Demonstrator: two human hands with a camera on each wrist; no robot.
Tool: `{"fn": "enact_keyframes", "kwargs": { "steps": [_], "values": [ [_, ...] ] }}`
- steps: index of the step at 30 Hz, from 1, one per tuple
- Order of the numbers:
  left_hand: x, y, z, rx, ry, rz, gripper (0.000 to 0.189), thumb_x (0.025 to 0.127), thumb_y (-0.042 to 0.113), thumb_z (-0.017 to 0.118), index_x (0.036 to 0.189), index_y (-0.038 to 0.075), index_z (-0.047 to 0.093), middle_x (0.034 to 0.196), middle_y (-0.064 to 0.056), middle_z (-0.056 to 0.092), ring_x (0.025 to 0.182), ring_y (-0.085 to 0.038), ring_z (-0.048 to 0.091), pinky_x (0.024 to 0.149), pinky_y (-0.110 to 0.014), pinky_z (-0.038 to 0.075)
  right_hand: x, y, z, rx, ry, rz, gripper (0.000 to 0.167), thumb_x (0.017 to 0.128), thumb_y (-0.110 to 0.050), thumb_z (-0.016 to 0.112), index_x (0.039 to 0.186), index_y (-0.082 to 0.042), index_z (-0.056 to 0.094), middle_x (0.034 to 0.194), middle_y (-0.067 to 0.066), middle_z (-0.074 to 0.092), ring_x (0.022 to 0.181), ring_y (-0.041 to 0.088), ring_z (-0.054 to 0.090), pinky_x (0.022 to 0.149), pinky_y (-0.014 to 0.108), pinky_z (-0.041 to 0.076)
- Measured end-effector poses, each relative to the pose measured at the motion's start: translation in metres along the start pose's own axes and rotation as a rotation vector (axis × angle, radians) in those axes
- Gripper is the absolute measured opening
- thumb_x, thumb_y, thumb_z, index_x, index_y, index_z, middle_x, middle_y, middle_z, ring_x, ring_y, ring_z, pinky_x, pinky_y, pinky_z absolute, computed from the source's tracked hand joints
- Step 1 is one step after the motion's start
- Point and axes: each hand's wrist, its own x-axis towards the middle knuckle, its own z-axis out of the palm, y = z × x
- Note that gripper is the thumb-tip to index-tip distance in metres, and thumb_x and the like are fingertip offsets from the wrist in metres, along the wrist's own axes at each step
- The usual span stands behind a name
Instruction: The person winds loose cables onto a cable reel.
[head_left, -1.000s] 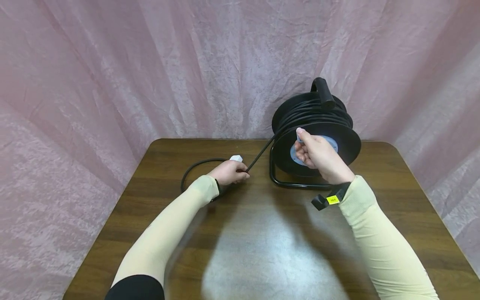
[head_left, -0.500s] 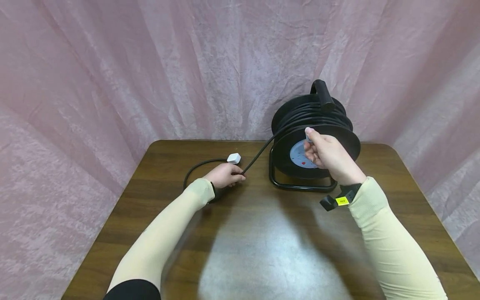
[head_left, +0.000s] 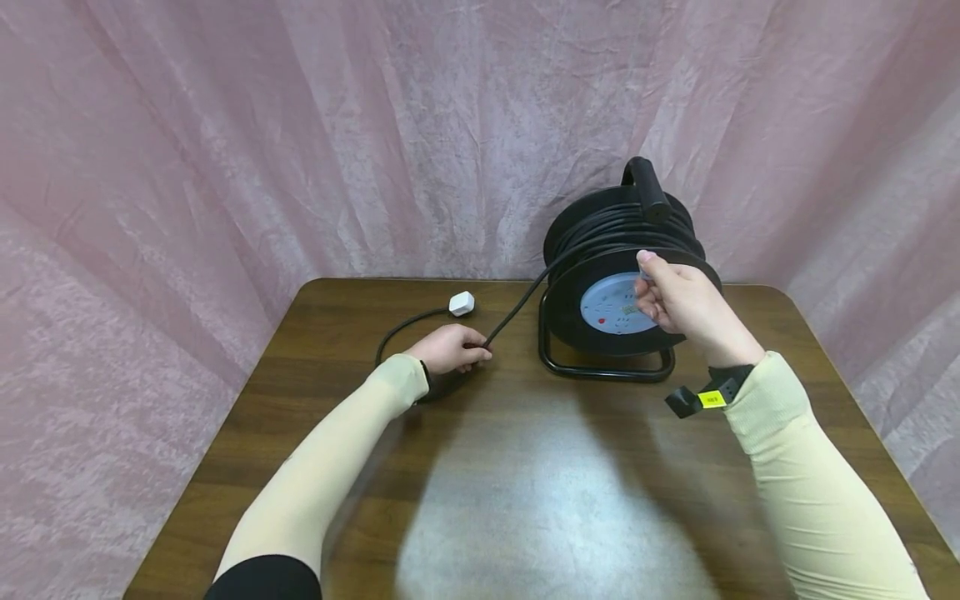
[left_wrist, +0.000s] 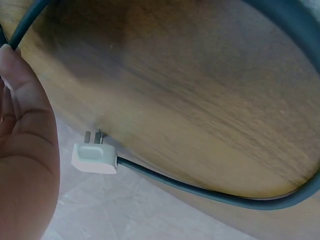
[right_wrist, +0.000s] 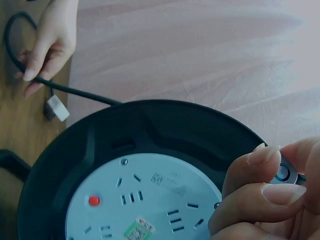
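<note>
A black cable reel (head_left: 558, 308) stands at the back right of the table, with black cable (head_left: 517, 310) wound on its drum. On its face is a pale blue socket panel (right_wrist: 150, 200) with a red button. My right hand (head_left: 686, 304) pinches a small round crank knob (right_wrist: 283, 173) at the right of the panel; its fingers hide part of the knob. Left of the reel, my left hand (head_left: 450, 348) holds the cable between thumb and fingers, where it slants down from the drum. Behind this hand lies the white plug (head_left: 461, 303), its pins showing in the left wrist view.
The reel rests on a black tube frame (head_left: 607, 375) and has a black carry handle (head_left: 651, 190) on top. A loop of cable (left_wrist: 240, 202) curves from the plug on the wooden table (head_left: 525, 500). A pink curtain (head_left: 480, 142) hangs behind.
My right hand has moved right with the knob, and the socket panel has turned and come more into view. The plug has shifted back and slightly left. My left hand has moved only slightly.
</note>
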Motion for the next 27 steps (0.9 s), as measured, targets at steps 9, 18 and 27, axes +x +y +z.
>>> {"fn": "enact_keyframes", "kwargs": {
  "steps": [9, 18, 27],
  "values": [
    [0.000, 0.000, 0.005, -0.049, -0.081, -0.020, 0.018, 0.103, 0.022, 0.067, 0.109, 0.007, 0.075, 0.092, -0.005, 0.072, 0.075, -0.015, 0.066, 0.069, -0.028, 0.058, -0.004, 0.006, -0.011, 0.002, 0.050, 0.041, 0.072, 0.102, -0.065, 0.044, 0.102, 0.005, 0.057, 0.069, 0.000, 0.055, 0.058, 0.008, 0.045, 0.048, 0.024, 0.035],
    [-0.001, -0.002, 0.009, -0.041, -0.136, -0.027, 0.012, 0.100, 0.019, 0.070, 0.103, 0.008, 0.076, 0.085, -0.004, 0.071, 0.071, -0.014, 0.065, 0.068, -0.028, 0.059, -0.011, 0.017, -0.025, -0.044, 0.075, 0.058, 0.070, 0.104, -0.065, 0.041, 0.102, 0.004, 0.057, 0.071, 0.000, 0.055, 0.062, 0.009, 0.046, 0.054, 0.026, 0.040],
    [-0.001, 0.003, 0.008, -0.035, -0.152, -0.009, 0.013, 0.100, 0.017, 0.070, 0.100, 0.005, 0.075, 0.083, -0.005, 0.071, 0.070, -0.013, 0.064, 0.067, -0.028, 0.059, -0.018, 0.038, -0.040, -0.046, 0.101, 0.100, 0.068, 0.104, -0.064, 0.041, 0.099, 0.002, 0.057, 0.071, -0.001, 0.056, 0.065, 0.008, 0.049, 0.057, 0.024, 0.044]
  ]
}}
